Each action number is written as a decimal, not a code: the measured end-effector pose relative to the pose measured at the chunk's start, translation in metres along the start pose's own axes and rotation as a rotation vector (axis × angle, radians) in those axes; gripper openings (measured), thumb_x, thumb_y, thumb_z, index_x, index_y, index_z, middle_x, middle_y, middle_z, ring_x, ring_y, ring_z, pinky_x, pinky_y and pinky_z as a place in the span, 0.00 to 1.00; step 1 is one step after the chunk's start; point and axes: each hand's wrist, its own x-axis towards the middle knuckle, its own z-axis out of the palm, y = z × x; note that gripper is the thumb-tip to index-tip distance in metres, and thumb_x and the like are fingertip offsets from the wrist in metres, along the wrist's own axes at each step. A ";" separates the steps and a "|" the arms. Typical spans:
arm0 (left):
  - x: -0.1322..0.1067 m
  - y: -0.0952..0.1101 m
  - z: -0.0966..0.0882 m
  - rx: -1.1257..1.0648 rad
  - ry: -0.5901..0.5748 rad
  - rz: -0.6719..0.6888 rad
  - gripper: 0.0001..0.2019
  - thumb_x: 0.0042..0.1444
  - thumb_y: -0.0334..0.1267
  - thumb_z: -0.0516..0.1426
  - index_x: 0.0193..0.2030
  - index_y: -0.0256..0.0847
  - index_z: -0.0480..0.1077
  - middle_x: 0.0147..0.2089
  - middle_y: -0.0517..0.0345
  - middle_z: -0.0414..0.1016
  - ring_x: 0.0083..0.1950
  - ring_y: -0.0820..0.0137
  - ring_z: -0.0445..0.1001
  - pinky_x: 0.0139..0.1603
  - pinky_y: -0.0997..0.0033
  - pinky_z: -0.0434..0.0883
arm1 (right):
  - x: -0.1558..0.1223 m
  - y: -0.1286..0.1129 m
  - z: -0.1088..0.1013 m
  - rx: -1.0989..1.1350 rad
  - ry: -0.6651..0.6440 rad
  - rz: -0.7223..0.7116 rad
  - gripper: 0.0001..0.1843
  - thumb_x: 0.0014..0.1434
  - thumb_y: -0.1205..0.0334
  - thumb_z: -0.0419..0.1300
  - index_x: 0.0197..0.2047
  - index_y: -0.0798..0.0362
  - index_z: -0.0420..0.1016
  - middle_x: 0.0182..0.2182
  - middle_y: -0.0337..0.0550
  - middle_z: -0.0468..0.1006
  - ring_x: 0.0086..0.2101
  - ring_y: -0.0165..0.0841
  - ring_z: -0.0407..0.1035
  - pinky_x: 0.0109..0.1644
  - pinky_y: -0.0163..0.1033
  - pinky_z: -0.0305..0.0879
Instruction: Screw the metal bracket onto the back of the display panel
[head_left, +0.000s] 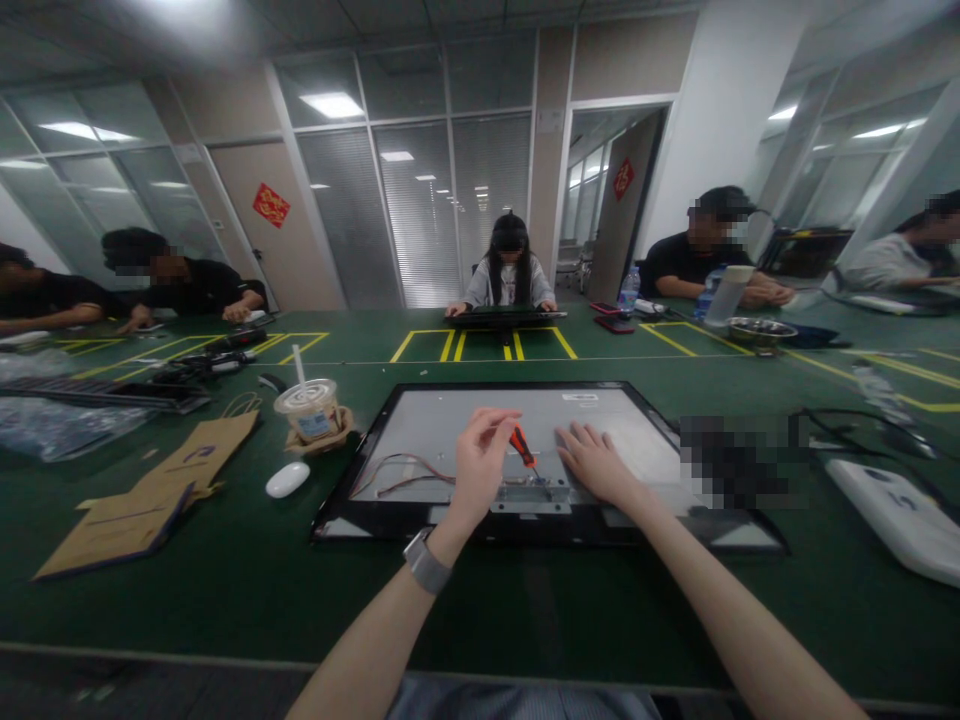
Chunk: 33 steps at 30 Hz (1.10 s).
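Observation:
A flat display panel [420, 420] with a black frame and a pale grey metal back lies in front of me. My left hand [484, 455] is closed on a red and black screwdriver [523, 446], which is tilted. Its tip points down at a metal bracket [534, 494] near the panel's lower edge; whether it sits in a screw I cannot tell. My right hand [596, 460] rests flat on the panel, fingers spread, to the right of the screwdriver. Thin wires [409, 462] run across the panel's back to the left of my left hand.
Left of the panel are a drink cup [311, 408] with a straw, a white mouse [288, 480] and a brown paper bag [161, 490]. On the right lie a white case [896, 515] and black cables [847, 425]. Across the table [465, 620], a person [510, 265] handles another panel.

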 end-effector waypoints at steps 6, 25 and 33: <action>0.002 -0.004 -0.002 -0.038 -0.031 -0.041 0.12 0.63 0.40 0.55 0.45 0.39 0.78 0.43 0.52 0.76 0.46 0.68 0.75 0.51 0.69 0.70 | 0.000 0.002 0.003 0.000 0.012 -0.001 0.29 0.70 0.53 0.38 0.70 0.51 0.59 0.67 0.57 0.60 0.64 0.51 0.54 0.63 0.60 0.52; -0.004 0.004 0.003 -0.004 -0.148 0.064 0.13 0.64 0.36 0.54 0.50 0.40 0.76 0.50 0.49 0.78 0.49 0.66 0.77 0.54 0.64 0.72 | 0.000 0.001 0.001 -0.002 -0.012 0.003 0.30 0.70 0.54 0.38 0.70 0.52 0.58 0.67 0.57 0.59 0.64 0.52 0.54 0.63 0.61 0.52; -0.005 -0.002 0.001 0.094 -0.077 0.095 0.12 0.63 0.38 0.56 0.49 0.42 0.78 0.47 0.51 0.72 0.49 0.67 0.74 0.50 0.67 0.72 | 0.001 0.001 0.002 0.000 -0.006 0.014 0.29 0.70 0.54 0.39 0.70 0.51 0.58 0.67 0.57 0.60 0.65 0.51 0.53 0.63 0.60 0.52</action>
